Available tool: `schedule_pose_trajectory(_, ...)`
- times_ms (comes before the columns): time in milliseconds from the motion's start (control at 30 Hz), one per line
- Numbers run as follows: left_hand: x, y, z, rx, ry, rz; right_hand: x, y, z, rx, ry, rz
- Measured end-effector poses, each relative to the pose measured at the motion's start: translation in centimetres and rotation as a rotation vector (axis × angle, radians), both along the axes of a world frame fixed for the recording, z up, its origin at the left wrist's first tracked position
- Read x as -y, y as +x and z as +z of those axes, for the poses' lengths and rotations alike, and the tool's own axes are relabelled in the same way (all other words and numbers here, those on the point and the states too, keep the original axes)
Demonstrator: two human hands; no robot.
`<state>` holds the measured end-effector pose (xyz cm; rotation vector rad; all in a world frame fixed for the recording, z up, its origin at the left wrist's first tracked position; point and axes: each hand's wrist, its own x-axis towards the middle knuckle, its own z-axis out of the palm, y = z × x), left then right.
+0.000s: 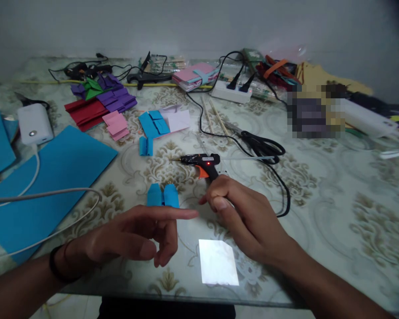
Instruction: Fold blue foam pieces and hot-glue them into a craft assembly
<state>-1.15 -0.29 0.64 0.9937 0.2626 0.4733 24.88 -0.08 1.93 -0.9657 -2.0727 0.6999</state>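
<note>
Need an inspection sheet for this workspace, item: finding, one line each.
Surface: patterned table, bright patch near front edge.
Job's things: glue gun, red light lit; folded blue piece beyond left hand.
Clutter: scissors, blue sheet, folded red paper.
Hands: left, index finger extended, nothing seen held; right hand at glue gun's handle, grip unclear.
Cables: white cable across blue sheet; two black plugs in power strip.
Surroundings: plain wall behind.
</note>
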Motion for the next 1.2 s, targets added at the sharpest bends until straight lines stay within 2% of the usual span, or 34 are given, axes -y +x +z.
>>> schedule_pose_trajectory(333,0.0,-0.3,-0.2,-0.060,0.025,0.015,-0.1,-0.4,-0.2,0.006,0.008,0.026)
schedule_pose_trajectory(500,0.3,-0.1,-0.5,-0.107,-0.055,0.090,-0.1,-0.5,-0.2,0.003,0.048,0.027)
schedule_pose_trajectory(833,0.0,0.5,-0.8,-0.101,-0.129,0.146,0.2,-0.6,-0.1,-0.069,0.077,0.040)
schedule_pose_trajectory(1033,0.2,0.7,0.0,-0.346,-0.083,0.186,1.3,-1.2,-0.5,-0.182,0.077,0.184)
schedule_pose_trajectory(1200,0.3,0.9,-0.2,-0.357,-0.060,0.164,1.8,-1.6,-1.0,-0.170,0.134,0.197)
